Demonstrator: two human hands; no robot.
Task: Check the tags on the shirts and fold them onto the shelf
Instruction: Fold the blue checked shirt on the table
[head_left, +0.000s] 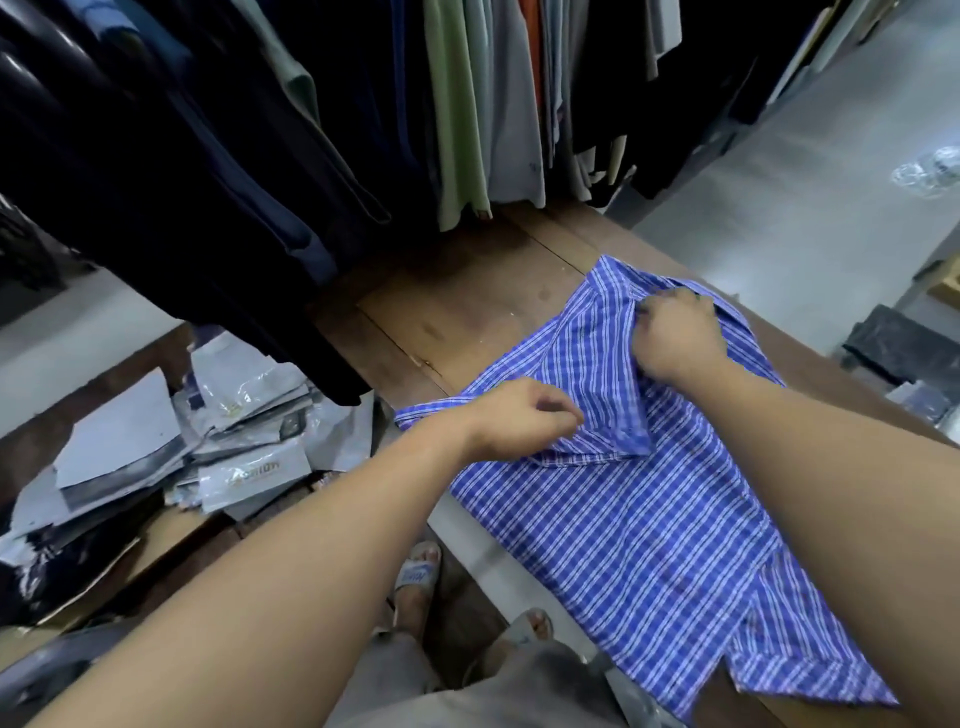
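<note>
A blue and white checked shirt (639, 530) lies spread on a wooden shelf (467, 306), its collar end far from me and its hem hanging over the near edge. My right hand (675, 338) grips a fold of cloth near the collar and lifts it. My left hand (519, 415) pinches the shirt's left side, where a sleeve is folded inward. No tag is visible.
A row of hanging clothes (311, 130), dark, green and grey, crowds the space above the shelf's far end. Grey plastic packaging bags (223, 447) are piled on the floor at the left. My sandalled feet (415, 577) stand below. Grey floor lies to the right.
</note>
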